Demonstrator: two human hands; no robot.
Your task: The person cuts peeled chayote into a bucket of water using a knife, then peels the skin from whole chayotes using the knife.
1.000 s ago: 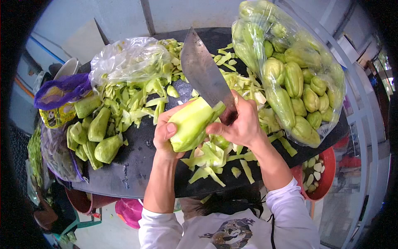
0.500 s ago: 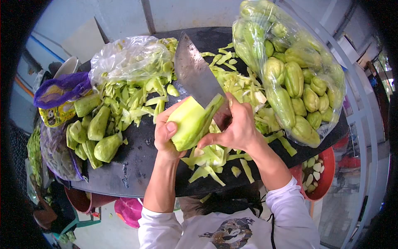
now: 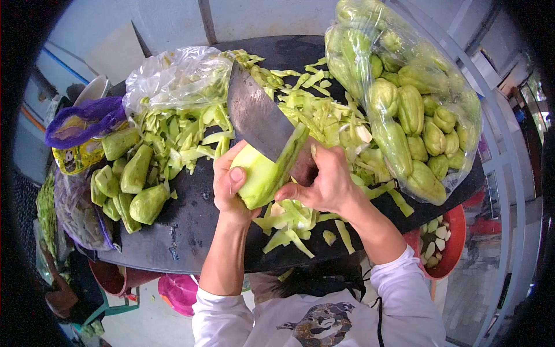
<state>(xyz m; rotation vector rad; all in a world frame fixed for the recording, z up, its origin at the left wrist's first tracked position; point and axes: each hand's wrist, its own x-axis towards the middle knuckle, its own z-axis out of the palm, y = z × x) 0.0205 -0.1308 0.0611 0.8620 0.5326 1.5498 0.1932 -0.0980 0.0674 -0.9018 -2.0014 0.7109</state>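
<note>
A pale green chayote [image 3: 252, 176] rests in my left hand [image 3: 231, 185], whose thumb lies along its side and whose fingers wrap behind it. My right hand [image 3: 329, 184] is closed round the base of a wide knife [image 3: 258, 113], its thumb against the chayote's lower right side. The blade points up and to the left, and its edge is in the chayote's flesh. A strip of darker peel [image 3: 291, 151] stands up on the near side of the blade. Part of the knife's handle end is hidden by my right hand. Peelings [image 3: 292, 222] lie on the dark table below.
Several chayotes [image 3: 147, 203] lie at the table's left, beside a purple net bag [image 3: 87, 124]. A clear bag of peelings [image 3: 176, 81] is at the back left. A big bag of chayotes [image 3: 410, 110] fills the right. A red bucket [image 3: 457, 243] stands below the right edge.
The blade has swung left and down through the chayote, and the strip of peel beside it has grown longer. My right hand has shifted slightly left; my left hand keeps its hold.
</note>
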